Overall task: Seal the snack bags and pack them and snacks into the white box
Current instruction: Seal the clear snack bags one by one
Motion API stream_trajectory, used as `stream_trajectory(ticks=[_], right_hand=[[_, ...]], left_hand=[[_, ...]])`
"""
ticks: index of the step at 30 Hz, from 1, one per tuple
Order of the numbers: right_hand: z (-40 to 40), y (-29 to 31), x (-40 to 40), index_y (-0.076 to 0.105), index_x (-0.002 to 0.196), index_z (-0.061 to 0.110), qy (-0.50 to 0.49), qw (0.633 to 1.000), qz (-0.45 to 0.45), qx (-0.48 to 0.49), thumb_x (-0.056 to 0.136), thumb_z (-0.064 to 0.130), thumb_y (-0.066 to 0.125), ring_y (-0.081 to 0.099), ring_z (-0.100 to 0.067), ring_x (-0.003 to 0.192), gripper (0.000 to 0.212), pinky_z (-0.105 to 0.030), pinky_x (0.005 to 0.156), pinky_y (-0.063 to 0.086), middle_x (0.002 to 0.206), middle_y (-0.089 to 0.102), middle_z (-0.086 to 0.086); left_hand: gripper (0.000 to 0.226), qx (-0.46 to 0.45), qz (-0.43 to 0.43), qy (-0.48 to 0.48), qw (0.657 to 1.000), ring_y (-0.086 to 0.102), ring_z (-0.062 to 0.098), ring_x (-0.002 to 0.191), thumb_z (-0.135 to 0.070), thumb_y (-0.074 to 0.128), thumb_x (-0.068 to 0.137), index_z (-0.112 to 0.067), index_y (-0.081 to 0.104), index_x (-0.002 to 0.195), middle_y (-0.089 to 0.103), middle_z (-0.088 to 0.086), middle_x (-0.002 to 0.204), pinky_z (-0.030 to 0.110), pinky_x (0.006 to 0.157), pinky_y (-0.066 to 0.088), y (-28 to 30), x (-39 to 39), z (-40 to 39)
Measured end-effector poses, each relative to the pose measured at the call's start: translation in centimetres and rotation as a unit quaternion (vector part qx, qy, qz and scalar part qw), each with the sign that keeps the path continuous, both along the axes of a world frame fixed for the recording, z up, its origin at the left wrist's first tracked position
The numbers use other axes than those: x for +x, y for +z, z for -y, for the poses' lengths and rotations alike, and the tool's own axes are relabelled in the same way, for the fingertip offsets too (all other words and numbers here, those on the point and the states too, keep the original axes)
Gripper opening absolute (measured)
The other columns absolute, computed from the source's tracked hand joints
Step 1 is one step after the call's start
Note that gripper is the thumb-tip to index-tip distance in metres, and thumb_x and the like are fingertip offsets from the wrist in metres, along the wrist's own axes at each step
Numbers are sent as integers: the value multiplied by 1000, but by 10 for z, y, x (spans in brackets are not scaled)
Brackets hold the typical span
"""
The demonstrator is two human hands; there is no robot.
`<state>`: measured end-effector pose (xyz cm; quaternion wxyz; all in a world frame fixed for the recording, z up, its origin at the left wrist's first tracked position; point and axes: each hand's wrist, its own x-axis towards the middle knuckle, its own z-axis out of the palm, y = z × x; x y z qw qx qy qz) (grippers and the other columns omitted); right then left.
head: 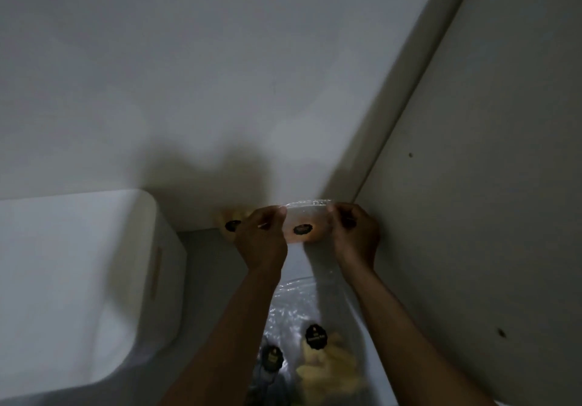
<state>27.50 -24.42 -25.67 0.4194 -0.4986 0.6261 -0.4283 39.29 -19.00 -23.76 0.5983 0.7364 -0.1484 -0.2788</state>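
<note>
At nine o'clock from the hands stands the white box (78, 279), tall and rounded at its corners, on the grey counter (208, 267); from this angle its inside is hidden, so I cannot tell whether anything is packed yet. Just past its far corner, at about eleven o'clock from the left hand (261, 235), a yellowish snack bag (228, 221) with a dark label leans near the wall.

The left hand pinches the left end of a clear snack bag (304, 223) held up at the back of the counter, its fingers closed on the top strip. At three o'clock from it, the right hand (354, 232) pinches the other end the same way, so the bag hangs stretched between them. This looks like the sealing step for this bag, in progress.

At six o'clock, between the forearms, more clear bags (311, 352) with dark labels lie on the counter, one showing yellow snacks. Whether they are sealed is unclear; packing appears mostly still ahead.
</note>
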Motion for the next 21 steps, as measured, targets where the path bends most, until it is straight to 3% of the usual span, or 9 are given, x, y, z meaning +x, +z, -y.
stream_trajectory(ticks=[9,13,15,18,21], right_hand=[[20,-12,14,71,90,21,-23,1000,15,-12,86,15,72,68,-18,81,8,-40,79,58,84,72,0],[16,-11,12,71,110,12,-30,999,14,17,87,19,73,67,-15,85,24,-32,81,56,90,71,0],[8,-4,7,71,110,11,-36,999,11,13,86,18,74,66,-15,84,25,-30,79,55,88,70,0],[-15,-4,-10,71,94,13,8,998,-54,16,86,21,74,64,-15,77,12,-29,74,51,81,68,0],[-51,-24,-33,66,90,13,97,983,-159,8,85,28,70,59,-19,75,17,-34,72,52,80,65,-5]], left_hand=[[13,27,62,17,998,69,16,79,-26,78,81,-17,75,89,74,0,82,38,79,57,-12,5,26],[26,39,84,27,995,65,11,77,-26,78,81,-7,74,97,72,5,85,24,77,52,-4,4,21],[26,30,82,30,996,63,8,73,-26,79,80,-5,74,95,69,0,79,21,74,52,2,3,12],[26,62,98,-2,993,62,2,72,-33,77,81,-11,74,93,66,-8,75,20,75,50,0,5,-15],[32,161,129,-64,976,64,10,81,-46,73,80,-18,71,96,68,-6,82,25,77,45,-18,2,-58]])
